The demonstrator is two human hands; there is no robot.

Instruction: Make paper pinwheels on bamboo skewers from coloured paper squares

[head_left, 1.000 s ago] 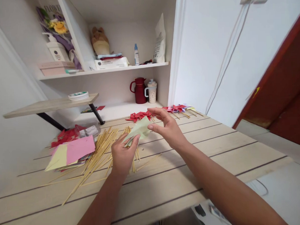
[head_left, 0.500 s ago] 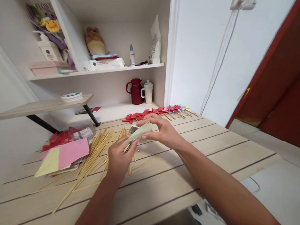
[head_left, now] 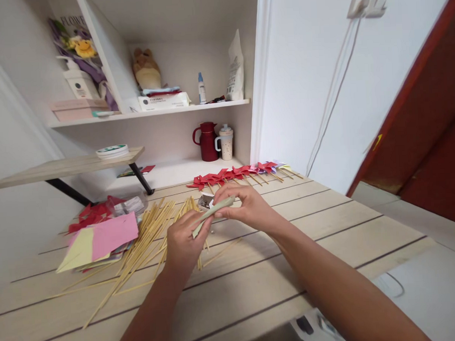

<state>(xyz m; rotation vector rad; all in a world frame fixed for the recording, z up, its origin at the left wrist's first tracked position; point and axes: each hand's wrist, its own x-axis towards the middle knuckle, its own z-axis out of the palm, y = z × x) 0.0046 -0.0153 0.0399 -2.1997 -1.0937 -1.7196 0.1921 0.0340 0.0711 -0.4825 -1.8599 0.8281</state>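
Observation:
Between my two hands, above the table, is a pale green sheet of paper (head_left: 215, 208), seen nearly edge-on and looking folded or bent. My left hand (head_left: 185, 237) pinches its near left end between thumb and fingers. At the other end, my right hand (head_left: 244, 205) grips it, thumb below and fingers over the top. Just behind the paper sits a small open box (head_left: 205, 200) with tiny metal-looking bits in it, partly covered by my hands. Thin wooden sticks (head_left: 151, 234) lie in a loose heap left of my left hand, some passing under it.
Pink and yellow paper sheets (head_left: 115, 234) are stacked at the left, with red paper (head_left: 90, 216) behind. Red paper pinwheels (head_left: 227, 174) on sticks line the table's back edge. A raised wooden shelf (head_left: 61, 166) stands back left. A red jug (head_left: 208, 142) and a cup (head_left: 226, 143) stand behind.
The green paper has tilted from showing its broad face to nearly edge-on. My right hand has come slightly lower and its fingers have closed over the paper. The camera view has shifted slightly.

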